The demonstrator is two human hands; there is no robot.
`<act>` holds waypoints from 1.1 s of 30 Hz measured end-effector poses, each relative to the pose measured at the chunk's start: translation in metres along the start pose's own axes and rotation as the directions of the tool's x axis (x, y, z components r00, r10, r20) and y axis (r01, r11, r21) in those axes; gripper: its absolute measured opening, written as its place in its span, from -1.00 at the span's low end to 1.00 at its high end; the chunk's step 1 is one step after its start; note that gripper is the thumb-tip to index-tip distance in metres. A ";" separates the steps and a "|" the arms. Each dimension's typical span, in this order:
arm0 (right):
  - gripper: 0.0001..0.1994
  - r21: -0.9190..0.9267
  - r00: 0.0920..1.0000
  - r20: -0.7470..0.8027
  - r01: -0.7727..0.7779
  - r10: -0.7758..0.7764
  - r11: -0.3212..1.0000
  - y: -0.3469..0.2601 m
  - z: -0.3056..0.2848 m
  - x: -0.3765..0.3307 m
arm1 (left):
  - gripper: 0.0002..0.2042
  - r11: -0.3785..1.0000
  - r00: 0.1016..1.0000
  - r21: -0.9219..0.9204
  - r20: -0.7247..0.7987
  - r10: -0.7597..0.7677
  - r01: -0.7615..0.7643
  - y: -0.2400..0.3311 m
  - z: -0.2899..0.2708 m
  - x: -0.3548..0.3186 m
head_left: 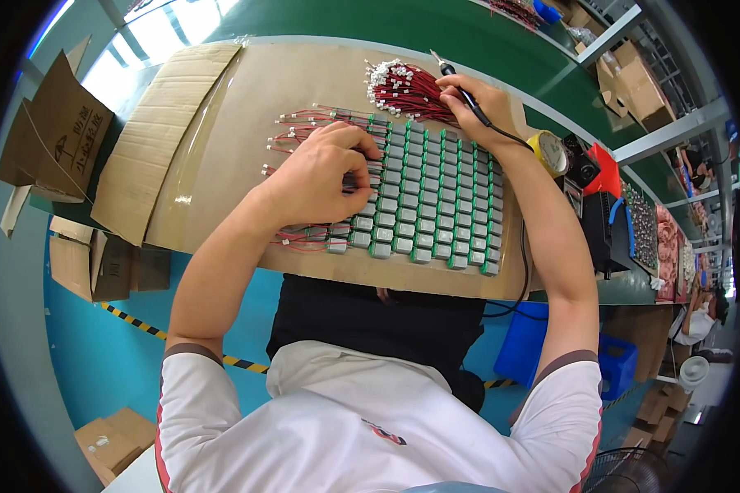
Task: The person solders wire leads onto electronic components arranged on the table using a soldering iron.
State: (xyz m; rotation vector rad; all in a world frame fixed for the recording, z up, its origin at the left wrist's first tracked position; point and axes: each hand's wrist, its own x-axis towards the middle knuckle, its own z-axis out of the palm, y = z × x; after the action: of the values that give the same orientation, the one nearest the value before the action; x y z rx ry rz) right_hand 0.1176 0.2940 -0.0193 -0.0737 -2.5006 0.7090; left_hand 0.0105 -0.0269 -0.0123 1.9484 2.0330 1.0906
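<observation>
Rows of small grey blocks with green ends, looking like small battery cells, lie on a brown board. My left hand is over the left side of the rows, its fingers curled down at the blocks. What its fingertips pinch is hidden. Thin red leads with white plugs stick out from the left-hand blocks. In my right hand is a soldering iron, held like a pen, tip pointing up and away from the blocks. Beyond the rows, a bundle of red and black wires with white connectors lies beside my right hand.
A flattened cardboard sheet covers the board's left end, near an open carton. At the right stand a yellow tape roll, a black box and blue-handled pliers. The iron's cord hangs over the front edge.
</observation>
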 end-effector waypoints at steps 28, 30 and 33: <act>-0.64 0.217 0.944 0.000 0.323 -0.331 0.921 -0.123 0.004 -0.086 | -0.79 0.978 0.988 -0.149 -0.073 0.139 -0.149 0.012 -0.003 0.002; -0.64 0.228 0.934 -0.015 0.350 -0.356 0.909 -0.123 0.006 -0.086 | -0.81 0.981 0.989 -0.130 -0.039 0.140 -0.144 0.008 -0.001 0.001; -0.66 0.305 0.974 -0.011 0.218 -0.225 0.927 -0.123 0.006 -0.090 | -0.84 0.983 0.991 -0.123 -0.035 0.132 -0.135 0.009 -0.001 0.002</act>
State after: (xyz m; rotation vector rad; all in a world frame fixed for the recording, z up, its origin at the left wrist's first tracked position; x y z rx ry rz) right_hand 0.2026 0.1684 -0.0053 0.3265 -2.3413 0.9918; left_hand 0.0171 -0.0263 -0.0061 2.0416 1.8202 1.2465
